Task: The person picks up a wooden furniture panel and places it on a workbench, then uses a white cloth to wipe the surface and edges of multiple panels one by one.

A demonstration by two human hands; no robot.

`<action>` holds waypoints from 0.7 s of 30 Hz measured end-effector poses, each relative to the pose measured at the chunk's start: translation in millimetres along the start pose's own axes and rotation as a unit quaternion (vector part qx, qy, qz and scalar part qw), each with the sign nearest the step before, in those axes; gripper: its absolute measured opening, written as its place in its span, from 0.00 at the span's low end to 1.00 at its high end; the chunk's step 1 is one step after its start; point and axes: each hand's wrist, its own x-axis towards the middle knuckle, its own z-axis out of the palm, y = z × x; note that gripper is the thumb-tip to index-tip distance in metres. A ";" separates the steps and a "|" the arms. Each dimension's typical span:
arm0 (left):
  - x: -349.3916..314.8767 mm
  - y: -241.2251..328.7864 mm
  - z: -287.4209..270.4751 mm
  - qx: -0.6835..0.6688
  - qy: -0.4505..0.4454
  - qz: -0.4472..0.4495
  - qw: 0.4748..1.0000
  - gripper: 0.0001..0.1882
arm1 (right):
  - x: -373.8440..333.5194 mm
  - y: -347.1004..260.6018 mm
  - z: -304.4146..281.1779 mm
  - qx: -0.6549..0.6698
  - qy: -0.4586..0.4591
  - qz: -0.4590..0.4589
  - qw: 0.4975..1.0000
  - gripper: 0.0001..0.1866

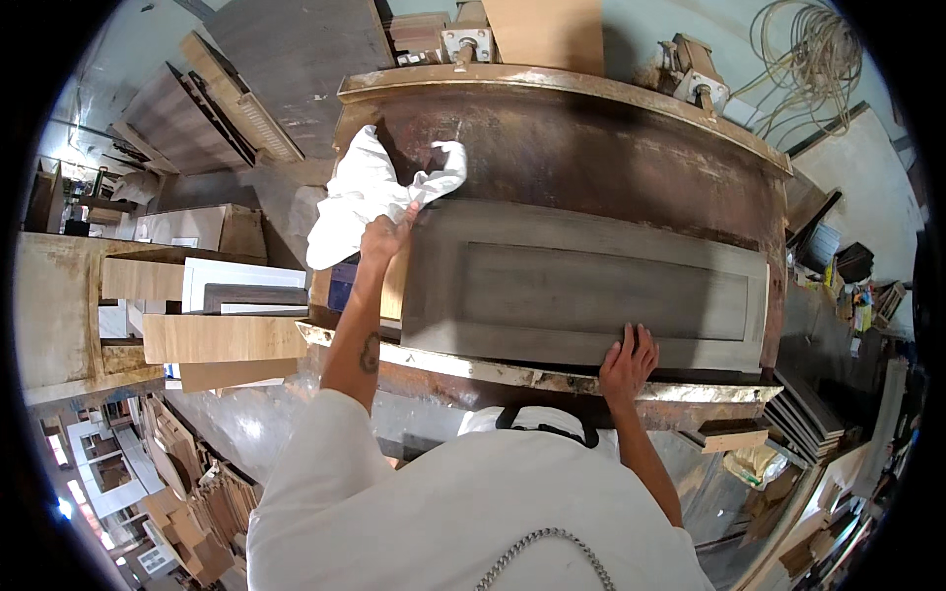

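A grey-brown cabinet door panel point(591, 286) with a recessed centre lies flat in a worn, dark-bedded press point(611, 148). At the panel's far left corner, my left hand point(389, 236) is closed on a bunched white cloth point(365, 187). Part of the cloth hangs over the press's left side and part stands up in folds beyond my fingers. My right hand point(629, 366) rests on the panel's near edge, towards its right end, fingers stretched over the frame and holding nothing.
A raised metal lip point(532, 379) runs along the press's near side. Two cylinders, including the left one point(468, 44), stand behind its far rim. Boards point(227, 338) are stacked at left; dark panels point(798, 424) lean at lower right. A coiled hose point(813, 54) hangs at upper right.
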 end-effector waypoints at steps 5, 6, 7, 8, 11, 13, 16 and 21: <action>-30.3 -7.6 18.6 -0.229 0.023 0.033 0.972 0.43 | 0.1 -2.7 0.6 0.004 -0.013 0.003 1.000 0.20; -41.9 -1.2 13.6 -0.259 0.023 0.053 0.964 0.42 | -0.3 -3.1 0.5 0.004 -0.014 0.004 1.000 0.20; -48.5 -0.4 7.4 -0.288 0.028 0.072 0.954 0.41 | 0.2 -5.0 0.4 0.008 -0.014 0.003 1.000 0.20; -40.4 -11.7 16.3 -0.265 0.045 0.111 0.957 0.40 | 0.7 -6.8 0.0 0.012 -0.013 0.002 1.000 0.20; -37.3 -9.1 38.4 -0.031 0.060 0.127 0.990 0.45 | -2.5 -2.1 2.1 -0.004 0.006 -0.001 1.000 0.20; -29.3 0.8 43.9 -0.022 -0.003 0.073 0.997 0.51 | -4.5 3.2 7.4 0.009 0.021 -0.014 1.000 0.20; 7.9 -13.9 55.7 -0.104 -0.075 0.061 0.990 0.46 | -12.9 15.4 14.6 0.029 0.059 -0.015 0.998 0.20; 24.3 -32.5 46.1 -0.196 -0.135 0.027 0.971 0.30 | -4.8 9.6 7.5 0.024 0.018 0.016 0.999 0.19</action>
